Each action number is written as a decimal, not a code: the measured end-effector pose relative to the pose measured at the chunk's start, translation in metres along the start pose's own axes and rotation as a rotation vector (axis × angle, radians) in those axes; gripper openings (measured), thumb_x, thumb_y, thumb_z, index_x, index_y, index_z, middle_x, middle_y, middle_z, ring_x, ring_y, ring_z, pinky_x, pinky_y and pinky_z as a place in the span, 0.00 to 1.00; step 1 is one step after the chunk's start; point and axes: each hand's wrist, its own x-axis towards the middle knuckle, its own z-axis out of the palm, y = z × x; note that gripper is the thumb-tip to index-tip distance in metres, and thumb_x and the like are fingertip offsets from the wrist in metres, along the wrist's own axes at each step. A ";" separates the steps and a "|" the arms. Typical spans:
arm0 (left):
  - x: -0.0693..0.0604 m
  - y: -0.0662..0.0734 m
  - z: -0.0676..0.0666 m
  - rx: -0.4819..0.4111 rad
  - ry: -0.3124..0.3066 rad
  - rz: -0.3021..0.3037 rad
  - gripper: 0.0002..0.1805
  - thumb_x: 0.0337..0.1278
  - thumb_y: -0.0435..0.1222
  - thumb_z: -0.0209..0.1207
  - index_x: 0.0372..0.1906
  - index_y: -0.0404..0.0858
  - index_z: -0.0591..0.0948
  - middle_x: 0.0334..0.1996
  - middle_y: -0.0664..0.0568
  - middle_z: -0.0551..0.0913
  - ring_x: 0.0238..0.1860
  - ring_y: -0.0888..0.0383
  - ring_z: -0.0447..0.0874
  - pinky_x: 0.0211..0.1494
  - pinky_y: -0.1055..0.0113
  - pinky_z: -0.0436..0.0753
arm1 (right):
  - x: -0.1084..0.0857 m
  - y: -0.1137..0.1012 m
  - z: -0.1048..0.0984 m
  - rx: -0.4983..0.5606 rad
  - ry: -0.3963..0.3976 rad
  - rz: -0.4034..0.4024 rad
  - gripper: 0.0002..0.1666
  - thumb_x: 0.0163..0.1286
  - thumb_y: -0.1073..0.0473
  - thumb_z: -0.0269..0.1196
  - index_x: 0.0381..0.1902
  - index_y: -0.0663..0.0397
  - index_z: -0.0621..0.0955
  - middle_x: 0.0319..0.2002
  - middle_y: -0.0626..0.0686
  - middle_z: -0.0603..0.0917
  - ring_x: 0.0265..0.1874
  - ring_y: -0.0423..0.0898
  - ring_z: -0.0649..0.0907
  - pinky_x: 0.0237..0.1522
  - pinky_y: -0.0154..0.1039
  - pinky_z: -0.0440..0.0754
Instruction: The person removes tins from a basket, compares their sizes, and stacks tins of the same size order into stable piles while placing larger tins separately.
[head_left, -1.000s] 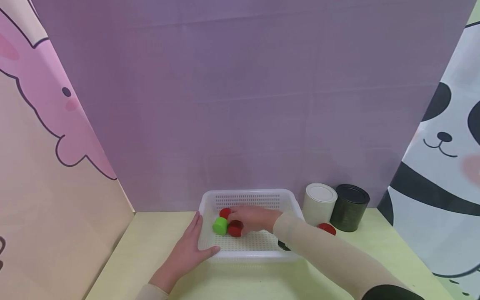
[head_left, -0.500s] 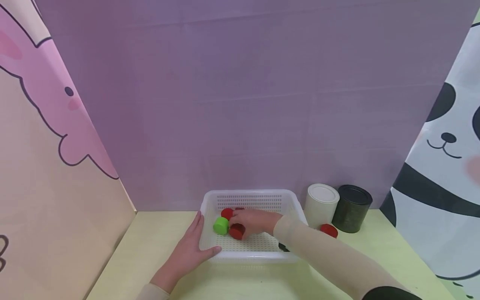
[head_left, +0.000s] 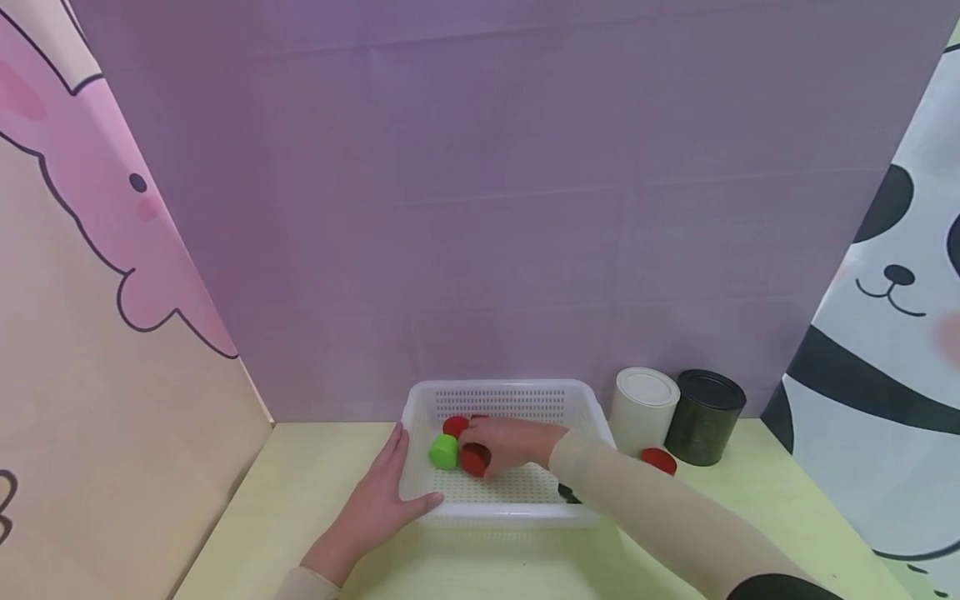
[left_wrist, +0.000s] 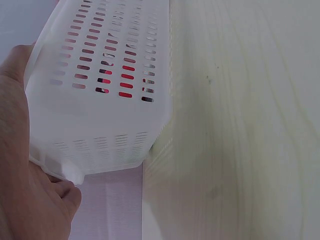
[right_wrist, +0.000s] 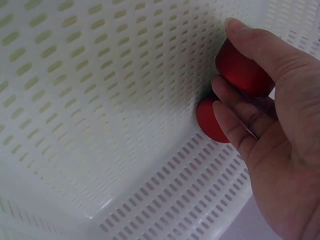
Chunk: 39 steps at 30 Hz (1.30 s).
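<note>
A white perforated plastic basket (head_left: 510,512) stands on the table. My left hand (head_left: 375,504) grips its left front corner, thumb over the front rim and fingers along the left side. Inside, my right hand (head_left: 510,442) pinches a shiny red cylinder (right_wrist: 245,70) between thumb and fingers. Close to the held one are a green cylinder (head_left: 443,452) and another red cylinder (head_left: 454,426). Part of a further red piece (head_left: 480,417) peeks out behind the right hand. In the right wrist view, a red round piece (right_wrist: 210,120) sits by the fingertips, partly covered.
To the basket's right stand a white can (head_left: 642,410) and a black can (head_left: 703,418). A red round piece (head_left: 658,460) lies before them, partly behind the right sleeve. A black object (head_left: 567,493) shows at the basket's right, mostly hidden. A purple backdrop (head_left: 495,208) rises behind.
The head view has shifted slightly. A little more of the red piece behind my right hand now shows. Both hands keep their places at the basket.
</note>
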 end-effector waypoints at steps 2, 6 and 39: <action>0.000 0.001 0.000 0.000 0.001 -0.001 0.67 0.62 0.63 0.75 0.91 0.36 0.50 0.92 0.45 0.46 0.89 0.40 0.51 0.83 0.37 0.66 | -0.001 0.001 -0.002 0.007 0.008 -0.007 0.31 0.64 0.57 0.85 0.62 0.36 0.86 0.55 0.36 0.82 0.54 0.38 0.79 0.61 0.35 0.83; 0.000 0.002 0.000 0.001 0.000 -0.004 0.67 0.62 0.63 0.75 0.91 0.36 0.50 0.92 0.45 0.46 0.89 0.39 0.52 0.83 0.36 0.66 | -0.004 0.001 -0.004 0.027 0.017 -0.010 0.30 0.64 0.57 0.85 0.61 0.37 0.86 0.53 0.36 0.82 0.52 0.37 0.79 0.60 0.35 0.84; -0.002 0.006 -0.002 -0.012 0.006 0.018 0.68 0.63 0.66 0.73 0.90 0.32 0.51 0.91 0.40 0.46 0.89 0.37 0.50 0.85 0.37 0.63 | -0.056 0.028 -0.047 0.297 0.134 0.086 0.23 0.67 0.55 0.75 0.57 0.41 0.80 0.45 0.39 0.84 0.47 0.42 0.84 0.47 0.40 0.88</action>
